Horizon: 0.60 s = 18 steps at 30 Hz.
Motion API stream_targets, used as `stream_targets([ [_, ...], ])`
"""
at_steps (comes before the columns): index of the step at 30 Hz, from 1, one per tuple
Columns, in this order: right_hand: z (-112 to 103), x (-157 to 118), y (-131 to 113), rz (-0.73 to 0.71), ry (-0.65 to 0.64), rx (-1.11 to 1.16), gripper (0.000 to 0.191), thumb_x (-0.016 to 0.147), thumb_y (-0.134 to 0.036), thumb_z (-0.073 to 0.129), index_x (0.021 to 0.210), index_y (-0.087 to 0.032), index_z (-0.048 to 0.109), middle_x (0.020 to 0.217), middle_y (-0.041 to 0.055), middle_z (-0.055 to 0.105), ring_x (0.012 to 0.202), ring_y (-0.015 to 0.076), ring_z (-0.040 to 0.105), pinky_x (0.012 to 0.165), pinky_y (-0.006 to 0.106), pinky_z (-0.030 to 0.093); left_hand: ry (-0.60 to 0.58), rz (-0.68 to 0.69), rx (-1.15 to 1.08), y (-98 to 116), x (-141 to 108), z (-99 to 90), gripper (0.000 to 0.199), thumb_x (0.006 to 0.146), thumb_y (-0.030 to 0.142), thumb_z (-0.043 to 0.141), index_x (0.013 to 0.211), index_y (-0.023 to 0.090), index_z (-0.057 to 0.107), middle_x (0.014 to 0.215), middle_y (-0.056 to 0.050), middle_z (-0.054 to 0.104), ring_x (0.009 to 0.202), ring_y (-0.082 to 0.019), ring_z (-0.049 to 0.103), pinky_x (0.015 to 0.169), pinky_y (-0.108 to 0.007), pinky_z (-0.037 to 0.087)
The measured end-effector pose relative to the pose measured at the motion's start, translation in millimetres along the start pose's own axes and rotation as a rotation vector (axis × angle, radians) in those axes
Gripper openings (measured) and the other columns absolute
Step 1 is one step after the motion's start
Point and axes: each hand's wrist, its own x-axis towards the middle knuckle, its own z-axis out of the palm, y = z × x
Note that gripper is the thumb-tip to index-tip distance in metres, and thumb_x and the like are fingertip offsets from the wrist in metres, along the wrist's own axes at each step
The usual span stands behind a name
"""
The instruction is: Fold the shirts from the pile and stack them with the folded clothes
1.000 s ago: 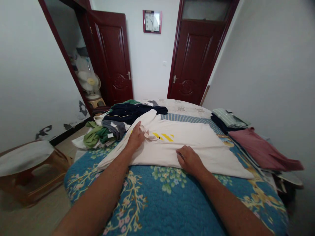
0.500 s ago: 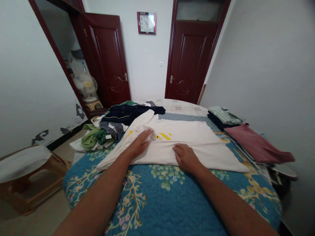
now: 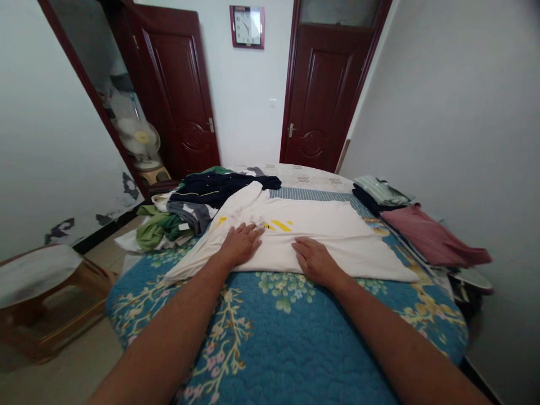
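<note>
A white shirt [image 3: 333, 216] with yellow stripes lies spread sideways across the table, on a blue floral quilted cover [image 3: 295, 332]. My left hand [image 3: 242, 244] rests flat on the shirt, just below its printed marks, fingers spread. To its right, my right hand [image 3: 314, 257] lies on the shirt near its front edge, the fingers extended and slightly bent. Neither hand holds anything.
Unfolded clothes in navy [image 3: 206, 190], grey and green [image 3: 152, 230] are heaped at the back left. At the right are a folded striped garment [image 3: 379, 191] and a pink one [image 3: 430, 230]. A stool [image 3: 42, 275] stands left of the table.
My left hand has come down off the printed area towards the front edge, and the shirt beneath looks flatter there. My right hand stays in nearly the same place. The view has shifted slightly.
</note>
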Motion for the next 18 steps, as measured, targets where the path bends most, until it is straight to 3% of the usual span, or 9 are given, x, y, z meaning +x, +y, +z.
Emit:
stream_targets([
  [4,-3,-1,-2,0.098,-0.075,-0.021,0.051,0.107,-0.036,0.044,0.154,-0.02,0.058,0.167,0.0129,0.047,0.155,0.0292,0.04,0.128,0.053,0.03,0.018,-0.161,0.031,-3,0,4.1,0.066,0.106,0.055,0.036,0.168,0.033,0.037,0.175,-0.011,0.037,0.161,-0.044,0.028,0.123,-0.076,0.019],
  [8,-8,-1,-1,0.212,-0.127,-0.036,0.055,0.109,-0.044,0.041,0.16,-0.024,0.05,0.172,0.0112,0.039,0.159,0.0323,0.033,0.128,0.062,0.024,0.021,-0.316,0.035,-11,3,2.9,0.071,0.104,0.062,0.032,0.167,0.03,0.039,0.176,-0.015,0.031,0.163,-0.045,0.019,0.12,-0.082,0.016],
  [13,-13,-1,8,0.325,-0.136,-0.044,0.057,0.111,-0.048,0.039,0.163,-0.027,0.045,0.174,0.0105,0.035,0.161,0.0319,0.03,0.129,0.063,0.021,0.009,-0.465,0.073,-18,6,0.4,0.074,0.102,0.065,0.031,0.164,0.028,0.045,0.178,-0.016,0.026,0.163,-0.048,0.018,0.12,-0.081,0.014],
  [18,-19,-3,31,0.454,-0.131,-0.065,0.061,0.111,-0.053,0.037,0.164,-0.026,0.043,0.175,0.0113,0.033,0.161,0.0334,0.028,0.128,0.067,0.02,0.038,-0.511,0.075,-24,5,0.2,0.077,0.102,0.065,0.03,0.164,0.022,0.045,0.178,-0.019,0.023,0.162,-0.048,0.022,0.122,-0.076,0.018],
])
